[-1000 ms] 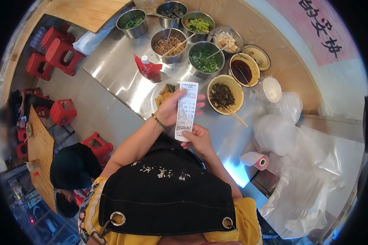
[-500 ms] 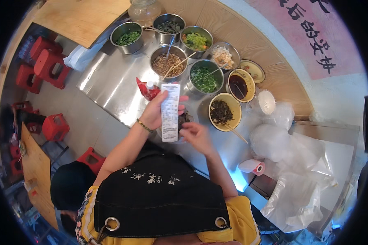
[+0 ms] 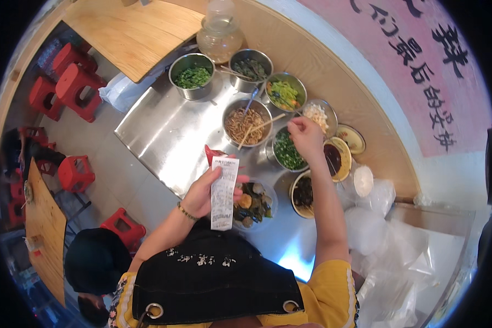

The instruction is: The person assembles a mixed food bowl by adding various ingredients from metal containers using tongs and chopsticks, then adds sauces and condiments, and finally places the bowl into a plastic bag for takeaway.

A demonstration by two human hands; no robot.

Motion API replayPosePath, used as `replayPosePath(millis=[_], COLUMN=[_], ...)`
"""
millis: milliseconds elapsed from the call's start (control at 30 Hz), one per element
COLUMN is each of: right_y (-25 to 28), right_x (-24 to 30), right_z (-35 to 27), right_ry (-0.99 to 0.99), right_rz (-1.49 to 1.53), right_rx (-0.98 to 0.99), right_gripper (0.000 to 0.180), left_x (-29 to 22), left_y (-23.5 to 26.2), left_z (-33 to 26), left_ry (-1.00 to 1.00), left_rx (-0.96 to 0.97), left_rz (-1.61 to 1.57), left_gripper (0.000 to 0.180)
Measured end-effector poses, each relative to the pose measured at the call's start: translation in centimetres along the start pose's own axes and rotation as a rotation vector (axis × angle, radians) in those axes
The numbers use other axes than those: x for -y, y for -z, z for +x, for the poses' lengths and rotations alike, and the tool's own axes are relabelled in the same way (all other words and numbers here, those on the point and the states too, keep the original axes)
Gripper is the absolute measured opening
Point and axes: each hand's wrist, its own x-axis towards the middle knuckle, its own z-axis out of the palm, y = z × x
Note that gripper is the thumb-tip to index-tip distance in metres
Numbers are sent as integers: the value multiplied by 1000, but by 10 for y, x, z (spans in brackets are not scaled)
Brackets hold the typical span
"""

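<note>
- Receipt point(image 3: 224, 192): long white paper slip, held upright in my left hand point(image 3: 208, 191), thumb across the front, fingers curled behind. It hangs over the near edge of the steel counter point(image 3: 164, 136).
- Clear plastic bowl point(image 3: 254, 203) of mixed dark and orange food sits just right of the receipt, partly hidden behind it.
- Right hand point(image 3: 306, 136): stretched out over the toppings, fingers pinched narrow. I can't tell whether anything is held in the pinch. It hovers between the bowl of chopped greens point(image 3: 287, 150) and the small bowl of pale minced topping point(image 3: 318, 113).
- Steel bowl of brown shreds point(image 3: 246, 123) is left of that hand, with wooden chopsticks point(image 3: 259, 128) resting across it.
- Further back: pot of green herbs point(image 3: 191, 76), pot of dark greens point(image 3: 250, 66), bowl of light green pieces point(image 3: 284, 92), glass jar point(image 3: 220, 34).
- Right of the hand: yellow-rimmed bowl of dark sauce point(image 3: 334, 158); another dark-filled bowl point(image 3: 303, 192) nearer me.
- Clear plastic bags point(image 3: 377, 229) piled at the right end of the counter.
- Red stools point(image 3: 65, 90) and wooden tables point(image 3: 131, 33) on the floor side, left.
</note>
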Motion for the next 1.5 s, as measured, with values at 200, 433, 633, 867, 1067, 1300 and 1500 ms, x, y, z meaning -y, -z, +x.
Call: replayPosePath(millis=[200, 433, 633, 867, 1067, 1300, 1500], right_y=[-87, -168, -116, -71, -98, -93, -63], right_x=[77, 67, 26, 41, 8, -6, -1], right_z=[91, 164, 208, 197, 204, 208, 205], right_ry=[248, 256, -108, -84, -178, -113, -121], right_rz=[-449, -601, -185, 267, 280, 398, 664], right_rx=[97, 95, -36, -16, 7, -184, -231], right_gripper=[36, 27, 25, 19, 20, 23, 20], left_x=[-34, -63, -79, -87, -88, -82, -76], left_y=[7, 39, 62, 70, 65, 75, 71], left_z=[-28, -48, -45, -27, -19, -36, -38], left_ry=[-111, -240, -282, -224, -172, -244, -225], left_rx=[-7, -141, -204, -211, -213, -260, -267], left_rz=[-50, -107, -188, -176, -234, -208, -231], left_gripper=[50, 49, 48, 46, 46, 46, 46])
